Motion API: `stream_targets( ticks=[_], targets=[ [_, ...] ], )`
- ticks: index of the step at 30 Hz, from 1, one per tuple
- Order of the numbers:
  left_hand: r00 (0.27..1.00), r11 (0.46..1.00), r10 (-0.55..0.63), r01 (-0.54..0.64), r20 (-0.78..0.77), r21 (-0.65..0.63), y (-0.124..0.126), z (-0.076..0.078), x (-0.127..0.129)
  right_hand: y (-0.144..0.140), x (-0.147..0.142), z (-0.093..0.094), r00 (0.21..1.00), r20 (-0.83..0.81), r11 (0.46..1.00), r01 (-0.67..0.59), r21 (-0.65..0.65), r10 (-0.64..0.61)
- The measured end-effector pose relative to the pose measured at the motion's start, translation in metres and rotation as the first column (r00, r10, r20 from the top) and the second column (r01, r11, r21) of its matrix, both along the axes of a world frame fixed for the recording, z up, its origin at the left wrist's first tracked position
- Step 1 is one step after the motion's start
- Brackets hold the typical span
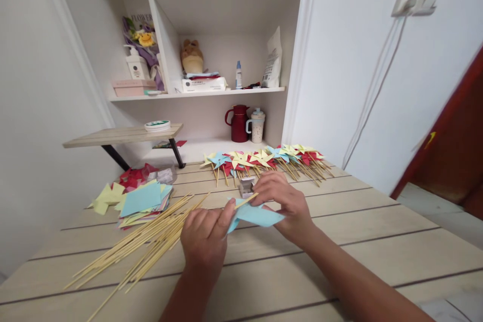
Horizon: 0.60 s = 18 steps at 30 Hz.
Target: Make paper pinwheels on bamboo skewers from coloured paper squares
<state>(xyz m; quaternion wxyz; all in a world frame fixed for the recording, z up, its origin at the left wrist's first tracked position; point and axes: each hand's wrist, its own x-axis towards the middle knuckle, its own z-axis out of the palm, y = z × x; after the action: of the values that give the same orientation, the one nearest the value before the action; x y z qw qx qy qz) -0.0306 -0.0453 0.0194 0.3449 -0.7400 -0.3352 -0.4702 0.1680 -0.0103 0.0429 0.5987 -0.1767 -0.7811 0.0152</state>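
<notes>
Between my two hands, above the table, is a light-blue paper pinwheel (260, 216) with folded blades. A thin bamboo stick (247, 200) lies across its upper side. My left hand (207, 234) is closed round the stick, its thumb pressed near the paper's left edge. With bent fingers, my right hand (283, 204) grips the pinwheel from the far right side; those fingertips are partly hidden. A small open box (247, 187) stands just beyond the paper. Loose bamboo sticks (151, 241) lie spread to the left of my left hand.
Finished pinwheels (260, 160) in yellow, blue and red lie along the table's back. Stacked paper squares (142, 200), yellow folded paper (108, 197) and red pieces (136, 176) sit at left, near a small raised stand (124, 135). A red jug (239, 124) and cup (257, 126) stand behind.
</notes>
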Motion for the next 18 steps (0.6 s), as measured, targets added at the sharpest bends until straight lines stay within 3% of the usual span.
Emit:
stream_targets(
  ticks=[5,18],
  targets=[
    [0.999,0.999,0.027,-0.027,-0.022,0.03,-0.0004,0.0028,-0.0005,0.0047,0.0017,-0.006,0.998,-0.055,0.998,-0.024,-0.059,0.02],
    [0.996,0.996,0.063,-0.059,-0.063,0.073,-0.0043,0.003,-0.0039,-0.0011,-0.0001,0.0028,0.999,0.034,1.0,0.022,0.0,-0.022]
  ],
)
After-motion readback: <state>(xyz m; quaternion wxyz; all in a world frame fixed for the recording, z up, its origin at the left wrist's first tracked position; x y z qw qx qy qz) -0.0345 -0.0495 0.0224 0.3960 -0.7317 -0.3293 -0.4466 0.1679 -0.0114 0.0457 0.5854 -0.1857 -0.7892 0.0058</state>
